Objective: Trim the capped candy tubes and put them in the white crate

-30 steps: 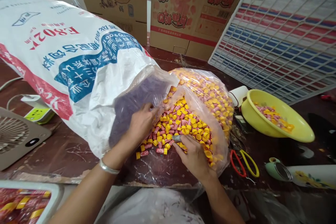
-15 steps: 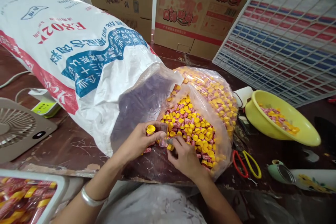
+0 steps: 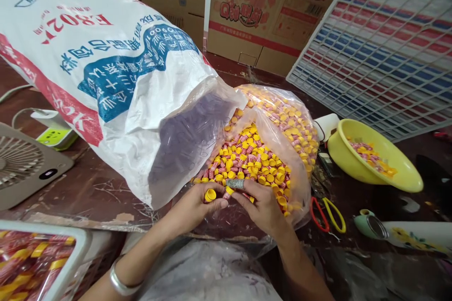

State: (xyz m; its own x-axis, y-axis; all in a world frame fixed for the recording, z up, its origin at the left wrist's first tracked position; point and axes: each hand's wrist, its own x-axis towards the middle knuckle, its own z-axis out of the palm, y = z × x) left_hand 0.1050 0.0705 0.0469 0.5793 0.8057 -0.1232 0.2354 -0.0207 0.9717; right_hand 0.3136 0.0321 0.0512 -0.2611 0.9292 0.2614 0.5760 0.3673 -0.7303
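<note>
A clear plastic bag lies open on the table, full of small tubes with yellow caps and red-patterned labels. My left hand holds one yellow-capped tube at the bag's near edge. My right hand rests on the pile beside it, its taped fingertip touching the tubes, close to my left fingers. A large white woven sack with blue and red print lies on its side to the left, its mouth open at the pile.
A yellow bowl with more tubes stands at the right. Red and yellow scissors, a white gridded rack, cardboard boxes, a small fan and a tray of packed tubes at the lower left surround the bag.
Both hands drew back from the pile toward me. My left hand picked up a yellow-capped tube and now holds it lower, at the bag's near edge; the right hand followed.
</note>
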